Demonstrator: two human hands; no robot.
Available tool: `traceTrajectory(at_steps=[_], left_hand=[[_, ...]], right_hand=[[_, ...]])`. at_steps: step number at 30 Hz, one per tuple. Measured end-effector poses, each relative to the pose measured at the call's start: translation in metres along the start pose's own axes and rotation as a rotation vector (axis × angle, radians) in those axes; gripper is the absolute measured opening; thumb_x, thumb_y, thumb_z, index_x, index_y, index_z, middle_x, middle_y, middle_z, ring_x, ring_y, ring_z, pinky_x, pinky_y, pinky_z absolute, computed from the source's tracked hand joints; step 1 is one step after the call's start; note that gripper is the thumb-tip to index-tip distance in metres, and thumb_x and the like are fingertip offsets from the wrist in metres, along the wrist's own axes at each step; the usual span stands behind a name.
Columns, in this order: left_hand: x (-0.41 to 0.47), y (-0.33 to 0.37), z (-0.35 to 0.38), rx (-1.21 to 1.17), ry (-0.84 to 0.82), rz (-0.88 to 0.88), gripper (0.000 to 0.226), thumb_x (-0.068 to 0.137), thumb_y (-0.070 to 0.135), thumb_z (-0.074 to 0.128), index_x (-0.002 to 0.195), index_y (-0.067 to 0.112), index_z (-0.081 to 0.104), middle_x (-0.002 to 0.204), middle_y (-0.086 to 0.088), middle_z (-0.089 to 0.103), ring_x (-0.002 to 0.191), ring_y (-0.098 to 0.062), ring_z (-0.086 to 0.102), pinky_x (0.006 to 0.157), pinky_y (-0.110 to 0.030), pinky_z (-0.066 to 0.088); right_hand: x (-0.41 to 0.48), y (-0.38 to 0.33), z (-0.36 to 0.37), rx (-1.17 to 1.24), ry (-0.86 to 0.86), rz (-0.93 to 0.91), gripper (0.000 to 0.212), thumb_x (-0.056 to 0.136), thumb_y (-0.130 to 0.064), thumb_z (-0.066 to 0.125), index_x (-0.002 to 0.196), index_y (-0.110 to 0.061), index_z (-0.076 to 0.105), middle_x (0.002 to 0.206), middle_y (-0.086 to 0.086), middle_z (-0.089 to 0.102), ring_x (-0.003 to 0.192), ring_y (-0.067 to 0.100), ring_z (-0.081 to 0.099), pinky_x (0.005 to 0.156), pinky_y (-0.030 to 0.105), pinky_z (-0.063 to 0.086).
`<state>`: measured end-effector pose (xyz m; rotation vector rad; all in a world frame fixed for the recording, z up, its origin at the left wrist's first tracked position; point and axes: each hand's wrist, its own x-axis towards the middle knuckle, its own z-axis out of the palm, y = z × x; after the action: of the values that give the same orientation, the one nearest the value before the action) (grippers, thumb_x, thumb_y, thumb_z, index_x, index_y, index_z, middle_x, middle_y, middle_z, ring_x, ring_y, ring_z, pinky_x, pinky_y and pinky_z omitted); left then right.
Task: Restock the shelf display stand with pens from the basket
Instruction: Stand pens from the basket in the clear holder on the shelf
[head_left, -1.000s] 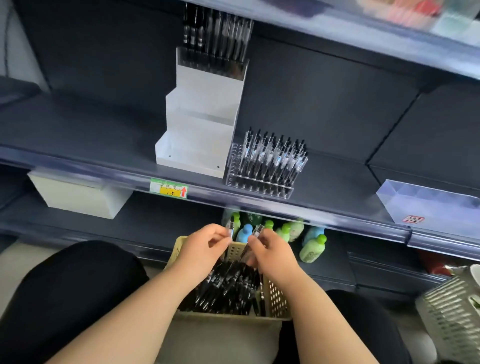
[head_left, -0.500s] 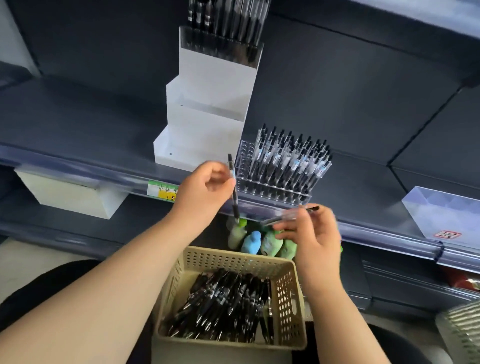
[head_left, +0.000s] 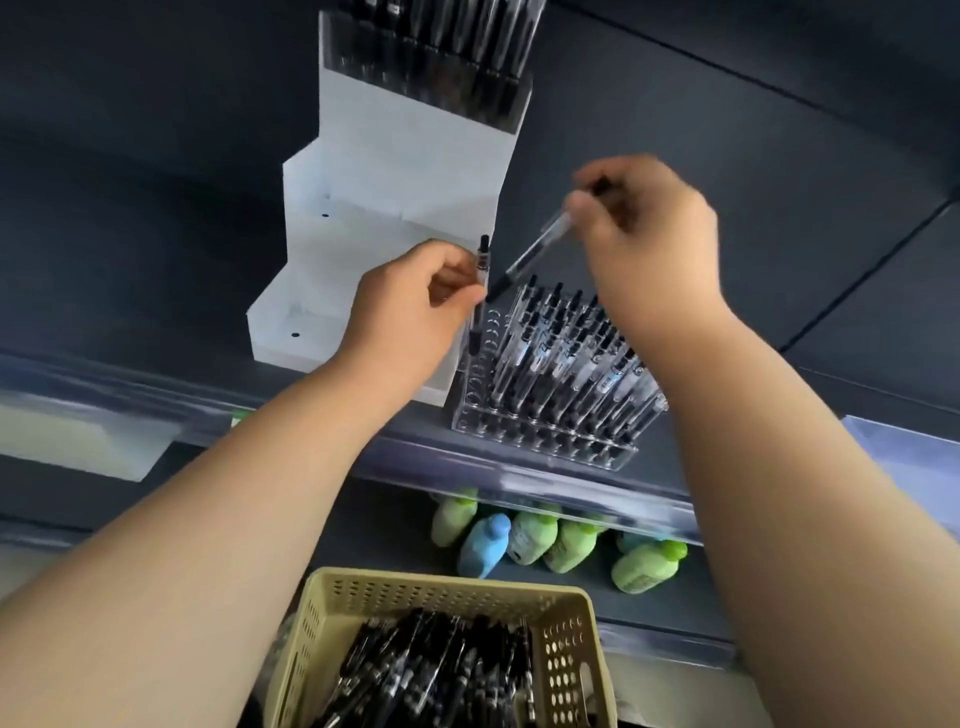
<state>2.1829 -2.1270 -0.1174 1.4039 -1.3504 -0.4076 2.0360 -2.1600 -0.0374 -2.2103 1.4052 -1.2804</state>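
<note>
**Hands.** The left hand (head_left: 410, 312) has its fingers curled and pinches a clear-barrelled black pen (head_left: 480, 291) at mid-barrel. This pen stands upright, with its lower end at the left edge of the rack. The right hand (head_left: 649, 239) is blurred. Its fingers are curled round the upper end of a second pen of the same type (head_left: 535, 249), which is tilted with its black tip pointing down and left, just above the rear left corner of the rack.

**Rack.** The clear acrylic multi-hole pen rack (head_left: 545, 447) stands on the dark shelf (head_left: 156, 291). Racked pens (head_left: 571, 358) fill most of it in slanted rows. Open holes (head_left: 488, 353) remain along its left side.

**Stand.** The white stepped display stand (head_left: 395, 171) is just beside the rack, on its left. The top tier holds upright pens (head_left: 441, 52). The two lower tiers show no pens.

**Supply.** The beige perforated plastic basket (head_left: 447, 584) sits below the shelf, near the person. It holds a loose pile of black pens (head_left: 441, 670).

**Progress.** Judged from this layout, restocking is partway complete. Two pens are in transit, the left holes and apparently the lower tiers await filling, and the basket supply is far from exhausted.

**Other items.** Green and blue plastic bottles (head_left: 524, 538) lie on the lower shelf.
</note>
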Motion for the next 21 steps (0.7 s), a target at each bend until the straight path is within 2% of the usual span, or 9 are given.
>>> traceTrajectory(at_steps=[3, 5, 8, 12, 17, 21], left_hand=[[0.006, -0.007, 0.003, 0.019, -0.010, -0.011, 0.018, 0.085, 0.015, 0.067, 0.103, 0.014, 0.066, 0.084, 0.013, 0.061, 0.074, 0.013, 0.053, 0.070, 0.006, 0.037], [0.007, -0.010, 0.004, 0.025, -0.003, -0.032, 0.016, 0.085, 0.015, 0.067, 0.102, 0.015, 0.066, 0.082, 0.014, 0.061, 0.073, 0.013, 0.052, 0.069, 0.006, 0.036], [0.008, -0.013, 0.005, 0.020, 0.016, -0.058, 0.015, 0.085, 0.016, 0.067, 0.100, 0.017, 0.067, 0.079, 0.017, 0.060, 0.072, 0.013, 0.052, 0.068, 0.006, 0.036], [0.009, -0.012, 0.005, 0.010, 0.027, -0.055, 0.016, 0.084, 0.017, 0.068, 0.100, 0.018, 0.067, 0.079, 0.017, 0.060, 0.072, 0.012, 0.054, 0.069, 0.005, 0.036], [0.008, -0.009, 0.004, -0.003, 0.047, -0.032, 0.016, 0.084, 0.016, 0.068, 0.099, 0.017, 0.067, 0.077, 0.020, 0.059, 0.072, 0.011, 0.054, 0.069, 0.005, 0.036], [0.008, -0.008, 0.005, -0.019, 0.046, -0.034, 0.016, 0.083, 0.016, 0.068, 0.099, 0.016, 0.067, 0.078, 0.017, 0.060, 0.072, 0.011, 0.054, 0.070, 0.004, 0.037]], right_hand=[[0.017, 0.007, 0.018, -0.217, -0.195, -0.067, 0.018, 0.092, -0.017, 0.055, 0.107, -0.017, 0.065, 0.083, -0.010, 0.056, 0.073, 0.006, 0.052, 0.060, -0.003, 0.035], [0.021, 0.015, 0.028, -0.291, -0.288, -0.086, 0.019, 0.093, -0.016, 0.054, 0.109, -0.016, 0.065, 0.084, -0.008, 0.055, 0.073, 0.008, 0.052, 0.056, -0.002, 0.036], [0.025, 0.021, 0.034, -0.300, -0.319, -0.046, 0.020, 0.093, -0.017, 0.053, 0.109, -0.017, 0.065, 0.082, -0.007, 0.055, 0.066, 0.006, 0.051, 0.055, 0.005, 0.037], [0.030, 0.022, 0.035, -0.307, -0.345, -0.039, 0.017, 0.093, -0.020, 0.055, 0.107, -0.020, 0.064, 0.074, -0.014, 0.052, 0.062, -0.002, 0.049, 0.050, 0.001, 0.036], [0.031, 0.019, 0.034, -0.370, -0.371, -0.044, 0.018, 0.093, -0.021, 0.055, 0.108, -0.021, 0.065, 0.082, -0.007, 0.056, 0.071, 0.011, 0.054, 0.063, 0.016, 0.042], [0.032, 0.016, 0.033, -0.429, -0.440, -0.034, 0.016, 0.092, -0.023, 0.056, 0.104, -0.024, 0.066, 0.081, -0.010, 0.057, 0.080, 0.014, 0.057, 0.074, 0.024, 0.046]])
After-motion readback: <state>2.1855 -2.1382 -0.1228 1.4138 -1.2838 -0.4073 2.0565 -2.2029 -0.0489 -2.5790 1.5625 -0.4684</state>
